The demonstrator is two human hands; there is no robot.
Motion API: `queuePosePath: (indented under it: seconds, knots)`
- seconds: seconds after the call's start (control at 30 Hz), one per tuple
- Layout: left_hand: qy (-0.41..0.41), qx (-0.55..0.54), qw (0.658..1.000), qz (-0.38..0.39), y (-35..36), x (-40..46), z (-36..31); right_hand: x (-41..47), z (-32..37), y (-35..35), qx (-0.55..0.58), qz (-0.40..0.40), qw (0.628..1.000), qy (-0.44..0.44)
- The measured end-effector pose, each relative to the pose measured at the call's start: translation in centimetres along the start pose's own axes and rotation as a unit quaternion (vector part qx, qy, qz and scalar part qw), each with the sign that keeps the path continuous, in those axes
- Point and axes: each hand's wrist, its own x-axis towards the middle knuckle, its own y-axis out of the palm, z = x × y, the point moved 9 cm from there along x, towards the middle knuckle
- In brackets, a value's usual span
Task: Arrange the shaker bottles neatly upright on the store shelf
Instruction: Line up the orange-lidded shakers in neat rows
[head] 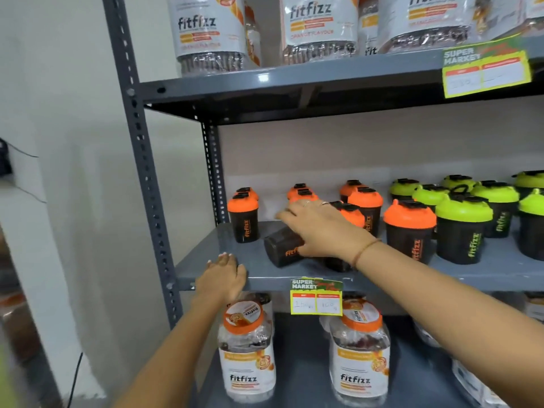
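On the grey middle shelf (206, 260) a black shaker bottle (281, 247) with an orange "fitfizz" print is tilted over, its base toward the left. My right hand (318, 228) wraps over its upper part and grips it. Another black bottle (338, 263) stands partly hidden under my right wrist. My left hand (223, 276) rests flat on the shelf's front edge and holds nothing. Orange-lidded shakers stand upright around: one at the left (243, 219), one at the right (409, 231). Green-lidded shakers (462, 228) stand upright further right.
A yellow price tag (316, 297) hangs on the shelf's front edge. Large fitfizz jars (247, 351) fill the shelf below, and similar jars (210, 30) stand on the top shelf. The grey perforated upright (141, 160) borders the left side, next to a white wall.
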Motion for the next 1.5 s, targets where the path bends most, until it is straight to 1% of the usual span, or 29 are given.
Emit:
queuePosePath:
  seconds: [0.07, 0.13, 0.2, 0.27, 0.5, 0.57, 0.63, 0.67, 0.73, 0.9, 0.97, 1.07, 1.13, 1.23, 1.33, 1.43, 1.5]
  knots:
    - [-0.018, 0.015, 1.0, 0.0, -0.2, -0.1, 2.1, 1.4, 0.9, 2.0, -0.076, 0.047, 0.996, -0.01]
    - [-0.019, 0.02, 1.0, 0.0, -0.2, -0.2, 3.4, 2.4, 1.2, 3.7, -0.124, 0.078, 0.989, -0.013]
    - [-0.013, 0.016, 1.0, -0.002, -0.1, -0.3, 3.8, 2.9, 1.4, 5.1, -0.14, 0.106, 0.984, -0.019]
    - [-0.013, 0.007, 1.0, -0.01, 0.1, -0.3, 3.9, 3.2, 1.6, 6.1, -0.133, 0.113, 0.984, -0.028]
    - [-0.011, -0.005, 1.0, -0.025, 0.5, -0.2, 4.1, 3.4, 2.2, 7.1, -0.079, 0.085, 0.992, -0.045]
    - [-0.009, -0.003, 1.0, -0.028, 0.4, -0.2, 4.0, 4.0, 2.9, 6.2, -0.102, 0.05, 0.992, -0.064]
    - [-0.008, 0.003, 1.0, -0.028, 0.4, -0.2, 4.0, 4.8, 4.4, 4.9, -0.138, -0.005, 0.986, -0.091]
    - [-0.007, 0.007, 1.0, -0.027, 0.4, -0.2, 4.0, 5.2, 5.4, 4.3, -0.154, -0.028, 0.982, -0.108]
    - [-0.006, 0.011, 1.0, -0.027, 0.3, -0.2, 3.9, 6.1, 7.7, 3.7, -0.186, -0.041, 0.971, -0.142]
    - [-0.006, 0.008, 1.0, -0.024, 0.3, -0.3, 3.9, 7.4, 11.1, 4.3, -0.279, -0.004, 0.942, -0.186]
    - [-0.007, 0.009, 1.0, -0.024, 0.3, -0.3, 4.0, 7.3, 12.1, 4.6, -0.321, -0.003, 0.924, -0.208]
    - [-0.004, 0.017, 1.0, -0.025, 0.3, -0.3, 3.9, 6.8, 13.5, 5.2, -0.392, -0.007, 0.887, -0.244]
    - [-0.003, 0.018, 1.0, -0.026, 0.3, -0.3, 3.8, 6.3, 13.9, 5.5, -0.415, -0.001, 0.874, -0.251]
    - [-0.002, 0.016, 1.0, -0.025, 0.2, -0.3, 3.8, 5.4, 13.6, 5.5, -0.401, -0.011, 0.88, -0.253]
    - [0.004, 0.01, 0.999, -0.031, 0.0, -0.4, 3.7, 4.3, 13.0, 4.7, -0.353, -0.048, 0.898, -0.257]
    - [0.005, 0.006, 0.999, -0.034, 0.0, -0.4, 3.7, 2.7, 11.5, 0.7, -0.254, -0.15, 0.931, -0.216]
    - [0.002, 0.0, 1.0, -0.031, 0.2, -0.3, 3.7, 1.2, 9.0, -2.6, -0.145, -0.22, 0.953, -0.148]
